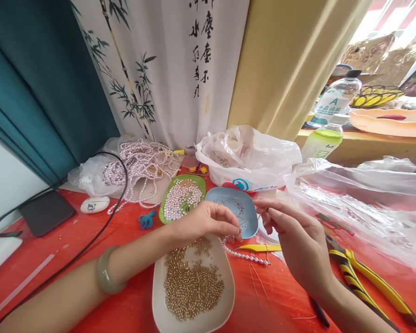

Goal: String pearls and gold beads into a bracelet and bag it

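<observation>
My left hand [211, 219] is pinched at the fingertips above the far end of a white tray [229, 296] of gold beads [192, 291]. Something tiny may sit in that pinch, too small to name. A strand of pearl beads [247, 255] hangs or lies just below these fingertips, its end on the red table. To the right, my right hand [296, 233] has thumb and fingers drawn together; what they hold, if anything, does not show clearly. Between and behind both hands is a blue tray [253, 215] with small metal findings.
A green tray [201, 182] holds pale pearls. Pearl strands [138, 162] heap at the back left near a black cable [125, 185]. Yellow tweezers [260, 248] and yellow-black pliers [367, 277] lie at the right. Plastic bags [253, 152] and a drink bottle [324, 138] stand behind.
</observation>
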### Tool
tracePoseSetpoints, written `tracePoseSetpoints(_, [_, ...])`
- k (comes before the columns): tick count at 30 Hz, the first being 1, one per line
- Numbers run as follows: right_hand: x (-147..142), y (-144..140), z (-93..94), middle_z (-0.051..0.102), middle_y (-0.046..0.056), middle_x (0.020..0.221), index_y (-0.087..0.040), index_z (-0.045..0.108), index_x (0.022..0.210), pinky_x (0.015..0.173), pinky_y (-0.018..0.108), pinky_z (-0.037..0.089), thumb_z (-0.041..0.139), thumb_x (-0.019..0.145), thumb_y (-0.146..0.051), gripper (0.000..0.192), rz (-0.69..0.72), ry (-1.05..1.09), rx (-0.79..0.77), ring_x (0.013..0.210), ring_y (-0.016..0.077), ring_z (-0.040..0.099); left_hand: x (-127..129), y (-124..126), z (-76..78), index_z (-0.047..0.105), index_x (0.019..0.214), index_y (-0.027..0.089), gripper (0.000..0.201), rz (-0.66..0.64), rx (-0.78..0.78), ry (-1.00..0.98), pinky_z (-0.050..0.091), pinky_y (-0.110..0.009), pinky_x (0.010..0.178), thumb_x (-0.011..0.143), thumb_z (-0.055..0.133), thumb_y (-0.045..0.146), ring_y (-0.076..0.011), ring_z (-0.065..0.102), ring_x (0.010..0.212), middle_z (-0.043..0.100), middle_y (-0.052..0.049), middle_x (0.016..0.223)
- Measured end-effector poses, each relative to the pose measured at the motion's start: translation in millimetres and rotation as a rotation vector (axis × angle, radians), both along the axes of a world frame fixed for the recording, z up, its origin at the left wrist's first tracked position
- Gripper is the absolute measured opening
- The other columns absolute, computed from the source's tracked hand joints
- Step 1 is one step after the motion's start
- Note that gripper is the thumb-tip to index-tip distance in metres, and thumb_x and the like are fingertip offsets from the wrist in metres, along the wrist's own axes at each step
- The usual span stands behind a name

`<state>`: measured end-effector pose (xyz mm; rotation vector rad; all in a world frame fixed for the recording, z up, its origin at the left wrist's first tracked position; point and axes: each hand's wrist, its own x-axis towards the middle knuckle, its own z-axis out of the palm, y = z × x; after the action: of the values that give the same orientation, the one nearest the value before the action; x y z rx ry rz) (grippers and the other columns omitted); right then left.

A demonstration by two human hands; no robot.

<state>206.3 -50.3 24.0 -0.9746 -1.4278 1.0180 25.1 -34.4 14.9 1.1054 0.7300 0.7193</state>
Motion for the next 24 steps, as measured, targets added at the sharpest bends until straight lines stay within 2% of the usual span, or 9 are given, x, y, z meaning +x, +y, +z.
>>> tracePoseSetpoints(4, [-2, -4, 4.1, 0.059, 0.001, 0.078, -0.029, 0.069, 0.086, 0.056, 0.026, 0.038, 0.051, 0.079, -0.024, 0.020, 0.017, -0.044, 0.073, 0.071, 0.0157, 0.051, 0, 0, -1.2, 0.063, 0.067, 0.013, 0.013, 0.008, -0.005, -0.006, 0.039, -0.022, 0.060, 0.061, 0.071, 0.021, -0.0086, 0.055, 0.060, 0.064, 0.000, 0.064])
tracePoseSetpoints(8, [-6, -7, 8.8, 0.059, -0.001, 0.077, -0.028, 0.068, 0.075, 0.059, 0.024, 0.042, 0.058, 0.077, -0.023, 0.012, -0.020, -0.101, 0.107, 0.071, 0.0140, 0.053, 0, -1, -2.0, 0.061, 0.070, 0.013, 0.015, -0.026, -0.009, -0.027, 0.039, -0.022, 0.060, 0.063, 0.070, 0.023, -0.0089, 0.056, 0.060, 0.065, -0.001, 0.064])
tracePoseSetpoints(12, [-8, -10, 11.3, 0.060, -0.001, 0.069, -0.023, 0.065, 0.074, 0.050, 0.021, 0.044, 0.057, 0.079, -0.027, 0.010, 0.053, -0.030, 0.003, 0.055, 0.0100, 0.052, 0, -3, -0.6, 0.060, 0.073, 0.014, 0.018, -0.050, -0.028, -0.023, 0.040, -0.024, 0.063, 0.065, 0.070, 0.026, -0.0107, 0.059, 0.062, 0.066, -0.002, 0.066])
tracePoseSetpoints(15, [-9, -9, 14.3, 0.062, 0.000, 0.068, -0.022, 0.063, 0.076, 0.047, 0.020, 0.046, 0.055, 0.080, -0.031, 0.013, 0.114, 0.097, -0.098, 0.053, 0.0100, 0.056, -1, -3, 1.3, 0.062, 0.076, 0.014, 0.017, -0.081, -0.021, -0.046, 0.042, -0.027, 0.071, 0.065, 0.069, 0.024, -0.0119, 0.061, 0.069, 0.067, -0.002, 0.069])
tracePoseSetpoints(18, [-11, -8, 18.2, 0.064, 0.001, 0.069, -0.020, 0.061, 0.071, 0.043, 0.019, 0.047, 0.059, 0.076, -0.033, 0.013, 0.093, 0.193, -0.159, 0.051, 0.0100, 0.058, -1, -3, 2.9, 0.064, 0.079, 0.013, 0.019, -0.097, -0.033, -0.044, 0.043, -0.028, 0.074, 0.063, 0.070, 0.019, -0.0122, 0.061, 0.069, 0.067, -0.003, 0.071])
tracePoseSetpoints(21, [-10, -6, 20.0, 0.062, -0.001, 0.061, -0.021, 0.064, 0.074, 0.045, 0.020, 0.049, 0.062, 0.073, -0.033, 0.012, 0.057, 0.205, -0.178, 0.049, 0.0103, 0.058, -1, -2, 3.3, 0.064, 0.077, 0.012, 0.017, -0.073, -0.039, -0.046, 0.044, -0.027, 0.070, 0.062, 0.070, 0.018, -0.0115, 0.060, 0.064, 0.067, -0.003, 0.067])
tracePoseSetpoints(24, [-6, -5, 20.3, 0.062, -0.001, 0.062, -0.021, 0.066, 0.083, 0.051, 0.022, 0.051, 0.061, 0.074, -0.030, 0.013, 0.069, 0.169, -0.143, 0.053, 0.0106, 0.058, -2, -2, 3.5, 0.064, 0.075, 0.012, 0.014, -0.050, -0.034, -0.077, 0.044, -0.025, 0.067, 0.064, 0.070, 0.018, -0.0111, 0.060, 0.064, 0.067, -0.003, 0.066])
